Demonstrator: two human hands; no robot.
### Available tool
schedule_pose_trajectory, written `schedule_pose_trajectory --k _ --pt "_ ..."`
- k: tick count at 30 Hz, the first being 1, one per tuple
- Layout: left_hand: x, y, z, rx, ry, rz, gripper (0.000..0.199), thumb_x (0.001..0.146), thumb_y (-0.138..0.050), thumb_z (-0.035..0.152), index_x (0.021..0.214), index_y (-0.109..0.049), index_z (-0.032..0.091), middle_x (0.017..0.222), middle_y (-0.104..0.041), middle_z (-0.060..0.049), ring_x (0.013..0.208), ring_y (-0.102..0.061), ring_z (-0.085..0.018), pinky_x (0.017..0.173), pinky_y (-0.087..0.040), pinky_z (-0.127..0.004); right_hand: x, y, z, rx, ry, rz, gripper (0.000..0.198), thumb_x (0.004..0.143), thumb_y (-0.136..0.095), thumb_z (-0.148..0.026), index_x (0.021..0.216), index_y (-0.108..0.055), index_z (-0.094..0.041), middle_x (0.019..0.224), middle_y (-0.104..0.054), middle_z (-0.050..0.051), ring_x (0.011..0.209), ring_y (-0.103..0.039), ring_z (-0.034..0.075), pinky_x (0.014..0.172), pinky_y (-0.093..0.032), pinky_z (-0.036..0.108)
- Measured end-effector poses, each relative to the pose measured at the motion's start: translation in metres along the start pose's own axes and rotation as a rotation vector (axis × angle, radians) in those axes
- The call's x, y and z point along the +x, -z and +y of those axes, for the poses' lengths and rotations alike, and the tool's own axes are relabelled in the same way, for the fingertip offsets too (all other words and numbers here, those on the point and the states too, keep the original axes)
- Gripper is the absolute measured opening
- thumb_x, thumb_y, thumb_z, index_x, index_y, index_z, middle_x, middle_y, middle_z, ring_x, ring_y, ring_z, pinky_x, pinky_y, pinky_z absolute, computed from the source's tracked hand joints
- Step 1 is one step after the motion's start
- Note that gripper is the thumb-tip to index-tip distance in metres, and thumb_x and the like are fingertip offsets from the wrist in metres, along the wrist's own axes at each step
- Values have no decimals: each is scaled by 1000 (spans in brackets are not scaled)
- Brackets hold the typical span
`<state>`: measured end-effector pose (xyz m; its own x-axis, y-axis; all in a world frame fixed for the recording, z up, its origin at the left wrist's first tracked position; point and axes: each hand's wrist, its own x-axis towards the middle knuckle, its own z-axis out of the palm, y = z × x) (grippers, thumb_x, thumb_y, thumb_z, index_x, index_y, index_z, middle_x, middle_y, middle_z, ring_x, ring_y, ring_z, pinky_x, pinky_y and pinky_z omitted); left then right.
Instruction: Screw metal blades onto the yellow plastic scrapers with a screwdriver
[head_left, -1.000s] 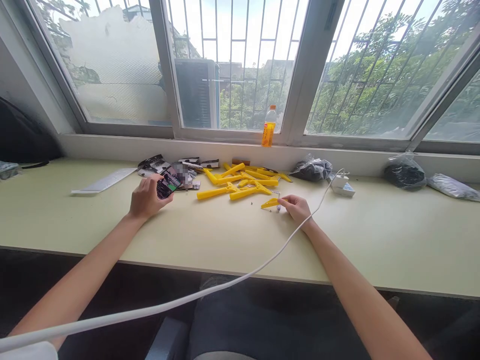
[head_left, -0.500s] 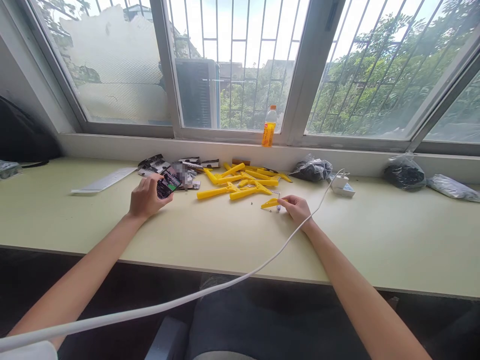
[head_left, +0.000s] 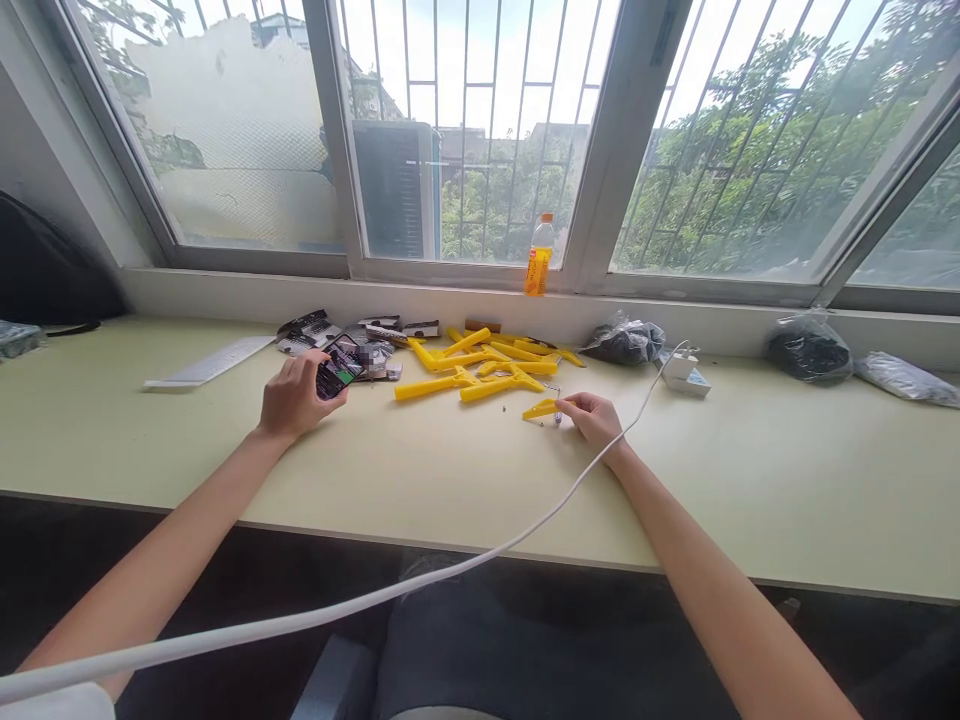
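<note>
My left hand (head_left: 294, 398) is closed around the edges of a smartphone (head_left: 339, 368), tilted up with its lit screen showing. To the right, my right hand (head_left: 592, 415) pinches a small flat yellow plastic part (head_left: 540, 409) just above the table. A thin metal piece with a purplish end (head_left: 558, 412) is beside those fingertips; whether I hold it too, I cannot tell. Between my hands lies a pile of yellow plastic handles (head_left: 499, 384). Tiny bits, perhaps screws, lie near the yellow part.
Behind the phone are black-and-white packets (head_left: 307, 330). A white cable (head_left: 480, 557) crosses in front of me from a white charger (head_left: 681, 364) on a small box. Bagged dark items (head_left: 626, 338) lie along the wall. An orange drink bottle (head_left: 538, 262) stands on the windowsill.
The phone's screen picture has changed, showing a different image. Both hands stay nearly where they were; the whole view has shifted very slightly.
</note>
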<state>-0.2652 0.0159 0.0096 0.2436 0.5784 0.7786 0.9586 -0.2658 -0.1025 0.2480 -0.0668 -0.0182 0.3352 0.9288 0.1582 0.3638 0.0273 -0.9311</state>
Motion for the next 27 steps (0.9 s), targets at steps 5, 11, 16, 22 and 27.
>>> schedule_pose_trajectory --k 5,11,16,22,27 --pt "0 1 0 9 -2 0 58 90 -62 50 136 -46 18 134 -62 -14 118 -59 -34 83 -48 -40 0 0 0 -4 1 -1 40 80 -74 -49 91 -71 -11 64 -54 -3 53 -39 4 52 -29 19" --pt "1 1 1 30 -11 1 55 89 -62 51 132 -48 19 137 -62 -13 119 -59 -34 84 -48 -40 0 0 -1 -5 5 1 42 78 -74 -51 90 -71 -11 64 -55 -3 53 -39 4 53 -29 20" --pt "1 0 0 37 11 9 61 87 -64 55 133 -47 18 130 -66 -13 114 -62 -33 79 -47 -38 0 0 -1 0 10 -1 43 78 -74 -52 91 -71 -11 64 -54 -3 53 -38 4 52 -29 19" --pt "0 -2 -2 44 26 9 63 87 -63 56 134 -47 18 128 -66 -13 114 -62 -33 75 -46 -37 0 0 1 10 23 -8 48 75 -76 -57 90 -71 -11 62 -55 -2 51 -38 5 52 -30 20" --pt "0 -2 -3 44 18 9 62 88 -62 56 134 -46 18 128 -65 -13 115 -61 -33 76 -46 -38 0 1 0 8 24 -8 47 77 -75 -55 90 -71 -11 64 -55 -2 52 -40 4 51 -31 20"
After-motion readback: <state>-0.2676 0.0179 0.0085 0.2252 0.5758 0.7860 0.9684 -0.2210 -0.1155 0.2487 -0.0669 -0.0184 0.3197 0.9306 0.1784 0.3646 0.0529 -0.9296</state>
